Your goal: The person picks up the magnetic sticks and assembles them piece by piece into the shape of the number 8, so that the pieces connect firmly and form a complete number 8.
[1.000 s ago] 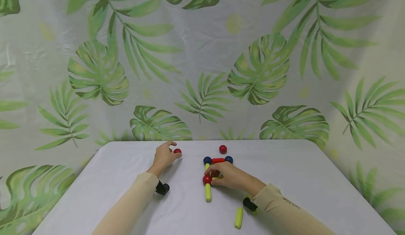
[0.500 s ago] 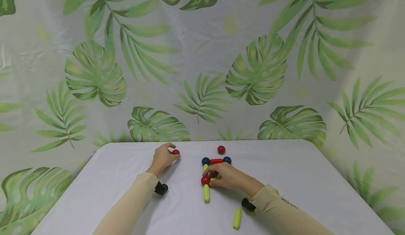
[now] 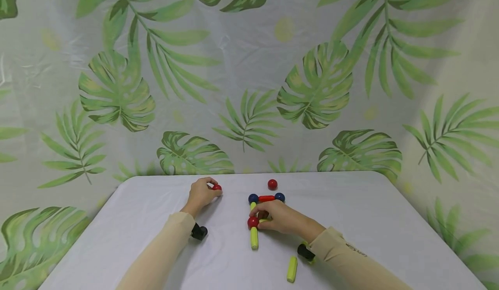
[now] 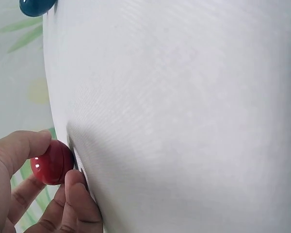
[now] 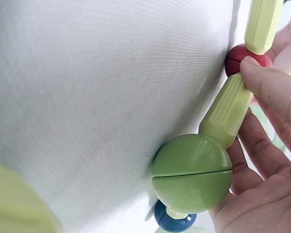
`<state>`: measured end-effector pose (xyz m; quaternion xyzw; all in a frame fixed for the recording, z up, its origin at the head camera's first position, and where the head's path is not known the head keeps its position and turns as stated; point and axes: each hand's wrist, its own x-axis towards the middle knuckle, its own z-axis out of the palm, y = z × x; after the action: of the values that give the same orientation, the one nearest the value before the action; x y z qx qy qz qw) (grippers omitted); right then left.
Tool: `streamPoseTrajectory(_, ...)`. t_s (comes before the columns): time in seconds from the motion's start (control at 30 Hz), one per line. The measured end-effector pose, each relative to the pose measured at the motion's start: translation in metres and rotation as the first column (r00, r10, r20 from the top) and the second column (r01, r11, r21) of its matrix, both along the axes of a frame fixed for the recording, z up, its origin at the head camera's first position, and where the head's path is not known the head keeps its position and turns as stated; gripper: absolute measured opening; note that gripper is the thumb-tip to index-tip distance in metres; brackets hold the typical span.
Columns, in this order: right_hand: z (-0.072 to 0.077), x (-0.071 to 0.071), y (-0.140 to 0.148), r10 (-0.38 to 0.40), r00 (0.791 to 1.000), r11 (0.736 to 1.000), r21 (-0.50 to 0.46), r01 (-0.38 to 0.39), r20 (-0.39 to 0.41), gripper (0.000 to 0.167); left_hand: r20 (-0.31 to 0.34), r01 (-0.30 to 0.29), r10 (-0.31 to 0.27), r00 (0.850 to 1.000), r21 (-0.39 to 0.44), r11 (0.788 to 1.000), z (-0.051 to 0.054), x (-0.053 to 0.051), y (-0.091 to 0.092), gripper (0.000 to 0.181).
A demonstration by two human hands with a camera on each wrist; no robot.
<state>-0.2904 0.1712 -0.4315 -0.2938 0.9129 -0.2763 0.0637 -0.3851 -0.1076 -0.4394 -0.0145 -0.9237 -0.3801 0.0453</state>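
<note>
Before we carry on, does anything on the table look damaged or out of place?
Nothing clearly stands out. The dark line across the green ball could pass for a crack, but the red ball held by the left hand shows a similar line, so it's likely just a seam.

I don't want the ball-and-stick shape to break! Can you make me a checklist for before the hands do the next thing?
1. Left hand has a red ball: ok, held.
2. Right hand is on the red corner ball: ok, touching it.
3. Red stick sits between two blue balls: ok, one at each end.
4. Front yellow stick has a ball on its near end: not ok, bare.
5. Nearest loose yellow stick is joined on: not ok, lies apart.
6. Green ball's joints are tight: cannot tell.
</note>
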Motion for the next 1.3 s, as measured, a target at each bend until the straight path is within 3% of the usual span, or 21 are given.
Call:
streamPoseTrajectory(0.27, 0.000, 0.000, 0.001, 0.004, 1.000, 1.000, -0.005, -0.004, -0.003, 0.029, 0.018, 0.041, -0.044, 0.999, 0.121, 0.992, -0.001, 0.006, 0.002, 0.027)
streamPoseTrajectory(0.53, 0.000, 0.000, -0.001, -0.013, 1.000, 1.000, -0.002, 0.013, 0.011, 0.029, 0.038, 0.129, -0.139, 0.990, 0.197, 0.972, 0.003, 0.028, 0.008, 0.026)
streamPoseTrajectory(0.7, 0.001, 0.000, -0.001, -0.008, 1.000, 1.000, -0.003, 0.008, 0.012, 0.029, 0.075, 0.202, -0.225, 0.971, 0.240, 0.950, 0.003, 0.046, 0.009, 0.027)
streamPoseTrajectory(1.0, 0.002, 0.000, 0.000, 0.011, 1.000, 1.000, -0.009, -0.011, -0.001, 0.028, 0.075, 0.334, -0.364, 0.928, 0.264, 0.905, 0.002, 0.080, 0.007, 0.026)
streamPoseTrajectory(1.3, 0.003, 0.001, 0.000, 0.008, 1.000, 1.000, -0.016, -0.008, 0.000, 0.028, 0.108, 0.407, -0.460, 0.881, 0.321, 0.855, -0.003, 0.109, 0.007, 0.024)
